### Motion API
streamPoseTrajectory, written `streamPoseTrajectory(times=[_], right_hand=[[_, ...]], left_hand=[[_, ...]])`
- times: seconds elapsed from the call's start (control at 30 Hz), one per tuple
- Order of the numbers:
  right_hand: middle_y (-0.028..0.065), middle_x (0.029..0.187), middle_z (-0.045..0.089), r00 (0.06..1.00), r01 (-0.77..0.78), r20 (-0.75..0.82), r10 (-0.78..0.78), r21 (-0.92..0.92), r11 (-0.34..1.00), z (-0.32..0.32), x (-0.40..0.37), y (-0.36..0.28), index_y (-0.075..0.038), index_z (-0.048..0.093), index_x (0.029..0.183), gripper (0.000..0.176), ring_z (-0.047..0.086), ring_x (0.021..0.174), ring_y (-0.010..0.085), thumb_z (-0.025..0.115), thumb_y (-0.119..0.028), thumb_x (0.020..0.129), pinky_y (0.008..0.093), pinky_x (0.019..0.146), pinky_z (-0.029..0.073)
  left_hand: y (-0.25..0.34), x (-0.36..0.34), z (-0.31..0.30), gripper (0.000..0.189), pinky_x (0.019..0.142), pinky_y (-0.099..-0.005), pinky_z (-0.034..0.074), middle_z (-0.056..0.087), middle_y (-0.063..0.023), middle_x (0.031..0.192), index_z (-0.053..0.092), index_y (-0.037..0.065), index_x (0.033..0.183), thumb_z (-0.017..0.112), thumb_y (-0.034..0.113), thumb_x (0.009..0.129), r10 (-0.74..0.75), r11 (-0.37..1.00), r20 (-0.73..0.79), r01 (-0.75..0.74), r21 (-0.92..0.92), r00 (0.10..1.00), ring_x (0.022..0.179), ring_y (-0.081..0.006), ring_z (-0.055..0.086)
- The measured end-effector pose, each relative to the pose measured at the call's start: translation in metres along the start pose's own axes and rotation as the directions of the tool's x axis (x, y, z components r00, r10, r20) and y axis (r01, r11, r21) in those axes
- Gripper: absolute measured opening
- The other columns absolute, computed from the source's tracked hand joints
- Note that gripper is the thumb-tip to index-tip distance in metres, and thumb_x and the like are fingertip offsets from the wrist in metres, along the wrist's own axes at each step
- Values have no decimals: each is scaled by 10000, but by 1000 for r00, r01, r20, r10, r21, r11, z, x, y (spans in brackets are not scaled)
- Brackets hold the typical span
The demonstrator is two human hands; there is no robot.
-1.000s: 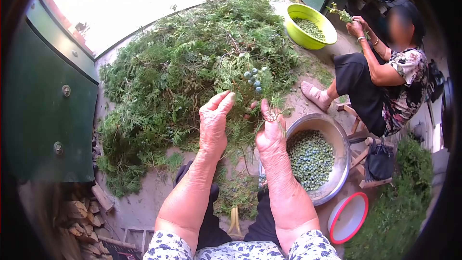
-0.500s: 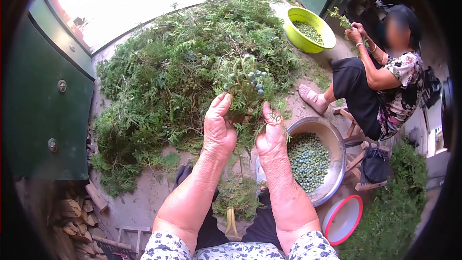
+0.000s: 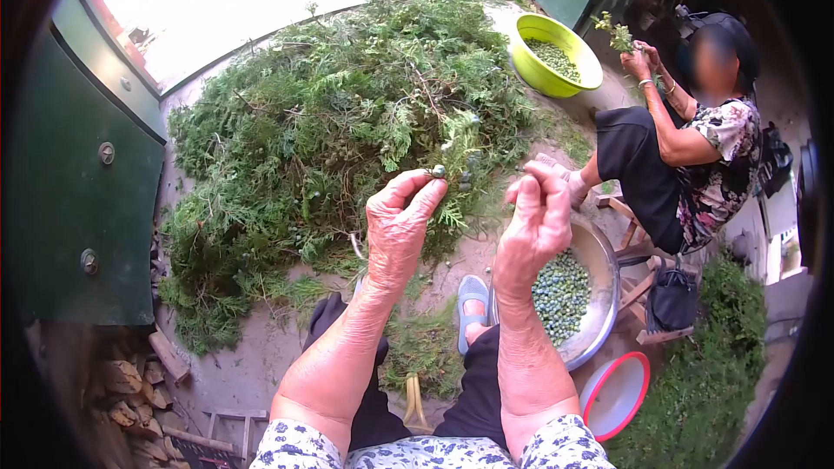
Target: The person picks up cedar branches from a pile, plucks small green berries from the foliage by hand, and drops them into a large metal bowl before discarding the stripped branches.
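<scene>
My left hand (image 3: 400, 226) pinches a conifer sprig (image 3: 459, 161) between thumb and fingers. Dark blue-green berries (image 3: 439, 171) show on the sprig, one right at the fingertips. To its right, my right hand (image 3: 537, 230) is raised off the sprig, above the near-left side of a wide metal basin (image 3: 599, 326). Its fingers are curled in towards the thumb and slightly blurred; whatever they hold is hidden. Many green and bluish berries (image 3: 560, 295) lie in the basin, partly covered by my right forearm.
A large heap of cut conifer branches (image 3: 304, 156) spreads ahead. A yellow-green tub (image 3: 530, 78) with berries stands behind the basin. At right a seated person (image 3: 695, 135) holds a sprig. A red-rimmed bowl (image 3: 599, 382), more greenery (image 3: 695, 399) and split firewood (image 3: 126, 378) lie nearer.
My right hand has come away from the sprig and moved right, over the basin. The left hand keeps the sprig, now pinched at its fingertips.
</scene>
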State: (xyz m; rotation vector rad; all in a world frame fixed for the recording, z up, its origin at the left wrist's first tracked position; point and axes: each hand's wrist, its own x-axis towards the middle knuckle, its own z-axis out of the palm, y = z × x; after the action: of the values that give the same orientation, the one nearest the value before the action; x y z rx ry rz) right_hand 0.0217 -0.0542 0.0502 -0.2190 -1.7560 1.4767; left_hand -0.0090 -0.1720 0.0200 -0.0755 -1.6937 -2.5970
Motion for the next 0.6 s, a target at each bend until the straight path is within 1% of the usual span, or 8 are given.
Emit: streamPoseTrajectory(times=[0.07,0.17,0.2,0.37,0.43,0.5,0.57,0.6], right_hand=[[45,814,611,959,124,256,-122,7,992,0,-6,-10,-25,607,1005,145,575,671,138,554,-78,881,249,607,488],[157,987,635,873,314,417,-253,-85,946,15,-4,5,-19,587,1082,234,637,879,266,566,-43,850,304,743,503],[165,1014,633,906,198,407,-118,-161,967,16,-6,2,-16,585,1094,255,622,940,296,565,-29,840,326,782,494],[147,937,651,853,137,518,-67,-98,986,9,0,7,-11,595,1060,226,640,863,230,575,-26,835,295,746,492],[122,885,662,868,-25,493,67,-92,995,7,-3,7,-8,595,1056,231,634,807,171,597,-33,826,273,720,488],[81,767,651,893,24,449,18,-88,996,7,-7,3,-13,610,1017,180,604,676,119,601,-53,842,241,611,475],[37,673,602,879,-380,355,317,125,916,6,-7,-8,-20,611,967,114,548,568,87,582,-68,867,209,517,431],[11,650,557,915,-319,336,223,266,910,5,-4,-6,-16,573,954,91,489,509,62,550,-78,891,183,466,387]], left_hand=[[-4,0,-1,159,651,-219,441,612,-19,817,640,-9,935,658,72,800,7,992,18,-10,126,1000,723,-82,543],[-9,0,-3,132,656,-189,441,611,-6,841,639,-26,921,651,31,803,203,920,113,-229,317,973,760,-55,544],[-10,0,-3,133,662,-200,441,601,-24,821,634,-40,907,656,26,794,224,897,118,-252,363,967,750,-68,543],[-4,0,-6,126,649,-219,431,591,-35,786,639,-32,881,671,28,775,258,845,168,-307,439,951,731,-84,531],[1,-2,-5,141,640,-218,424,588,-34,776,638,-34,879,680,48,772,247,845,189,-307,438,950,724,-80,527],[4,-4,-2,128,642,-221,421,585,-18,756,644,-25,859,678,57,767,216,853,170,-271,446,961,714,-79,525],[6,-5,1,85,646,-223,421,590,-3,746,650,-5,833,655,49,768,-64,983,35,57,176,997,712,-78,531],[8,-4,2,56,613,-211,413,595,9,774,639,2,811,641,51,782,-114,993,30,113,25,993,679,-48,512]])
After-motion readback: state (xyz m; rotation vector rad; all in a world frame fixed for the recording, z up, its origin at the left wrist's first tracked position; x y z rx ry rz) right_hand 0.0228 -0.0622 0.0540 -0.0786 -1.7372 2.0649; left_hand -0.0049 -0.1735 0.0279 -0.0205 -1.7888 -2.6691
